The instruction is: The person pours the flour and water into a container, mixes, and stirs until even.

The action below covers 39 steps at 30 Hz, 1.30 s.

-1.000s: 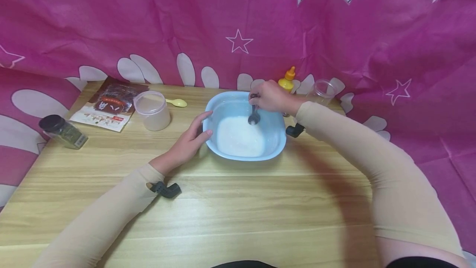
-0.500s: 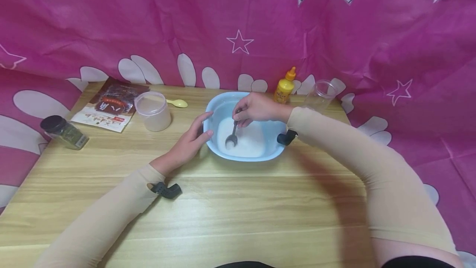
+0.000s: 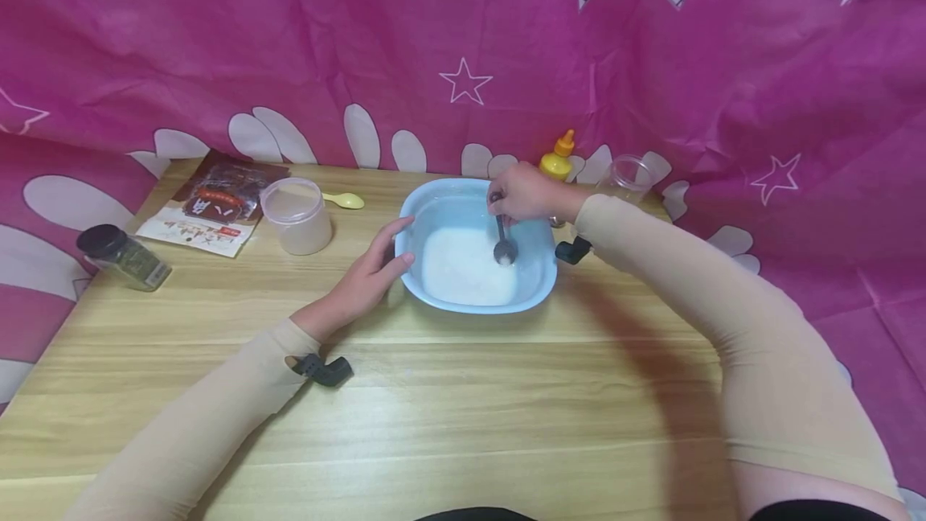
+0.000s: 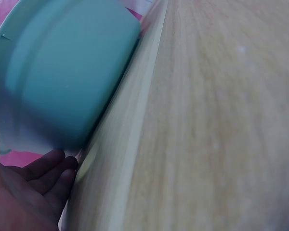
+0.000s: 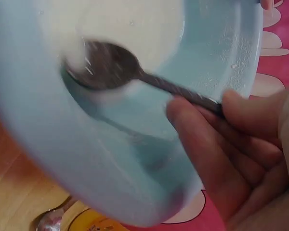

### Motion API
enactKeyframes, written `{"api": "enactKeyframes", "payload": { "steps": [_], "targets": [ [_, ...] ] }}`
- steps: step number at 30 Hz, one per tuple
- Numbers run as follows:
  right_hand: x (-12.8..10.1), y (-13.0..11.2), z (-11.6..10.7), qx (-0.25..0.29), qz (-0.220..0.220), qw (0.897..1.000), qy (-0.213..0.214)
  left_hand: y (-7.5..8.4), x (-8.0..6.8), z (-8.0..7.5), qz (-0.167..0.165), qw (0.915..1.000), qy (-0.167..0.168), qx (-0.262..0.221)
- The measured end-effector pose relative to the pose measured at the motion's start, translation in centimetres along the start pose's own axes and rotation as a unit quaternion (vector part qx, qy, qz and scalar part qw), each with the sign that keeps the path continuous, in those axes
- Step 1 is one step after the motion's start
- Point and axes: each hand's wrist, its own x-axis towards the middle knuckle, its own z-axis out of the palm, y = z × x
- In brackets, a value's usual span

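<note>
A light blue bowl [image 3: 441, 199] holding a white mixture [image 3: 463, 268] stands at the middle back of the wooden table [image 3: 434, 408]. My right hand [image 3: 524, 193] pinches the handle of a dark metal spoon [image 3: 503, 241], whose tip sits in the mixture at the bowl's right side. In the right wrist view the spoon [image 5: 111, 65] lies at the mixture's edge inside the bowl [image 5: 216, 53]. My left hand [image 3: 372, 268] rests with straight fingers against the bowl's left wall; the left wrist view shows the fingers [image 4: 43, 178] beside the bowl [image 4: 67, 72].
A lidded plastic tub [image 3: 297, 215], a small yellow spoon [image 3: 346, 199], a brown packet [image 3: 217, 203] and a dark-capped spice jar [image 3: 123, 256] lie at the left. A yellow squeeze bottle [image 3: 557, 159] and a clear jar [image 3: 625, 177] stand behind the bowl. Pink cloth hangs behind.
The right hand has carried the spoon from the bowl's left part back to its right side, stirring the mixture. The left hand has stayed against the bowl.
</note>
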Motion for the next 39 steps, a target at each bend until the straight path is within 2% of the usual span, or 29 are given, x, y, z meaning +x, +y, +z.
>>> {"api": "enactKeyframes", "payload": {
  "steps": [4,9,13,17,21,25,28,32,35,39],
  "targets": [
    [0.4,-0.3,0.2,-0.010,-0.006,0.998,0.067,0.0,-0.1,0.0,-0.005,1.0000,0.001,-0.001],
    [0.9,-0.9,1.1,0.068,-0.010,0.993,0.093,0.0,-0.2,0.0,-0.006,1.0000,-0.002,-0.002],
    [1.0,-1.6,2.1,0.166,-0.020,0.984,0.063,-0.1,-0.1,0.1,-0.001,1.0000,-0.004,-0.004],
    [0.7,-2.0,2.7,0.236,-0.031,0.971,-0.001,0.0,-0.1,0.1,0.002,1.0000,-0.004,-0.008],
    [0.4,-1.5,2.7,0.244,-0.024,0.967,-0.065,0.0,-0.1,0.0,0.000,0.9999,-0.002,-0.011],
    [0.1,-0.3,1.9,0.206,0.002,0.974,-0.090,0.0,0.0,-0.1,-0.002,1.0000,-0.001,-0.004],
    [0.0,0.4,1.1,0.171,0.022,0.983,-0.063,0.1,0.1,-0.1,-0.003,1.0000,-0.003,0.000],
    [0.4,0.8,0.6,0.131,0.031,0.991,0.017,0.2,0.1,-0.1,-0.002,1.0000,-0.005,0.001],
    [0.8,0.6,0.7,0.134,0.026,0.989,0.065,0.1,0.0,-0.1,-0.005,1.0000,-0.004,0.005],
    [1.1,-0.3,1.3,0.181,0.026,0.980,0.080,0.1,0.0,-0.1,-0.008,0.9999,-0.005,0.005]
  ]
}}
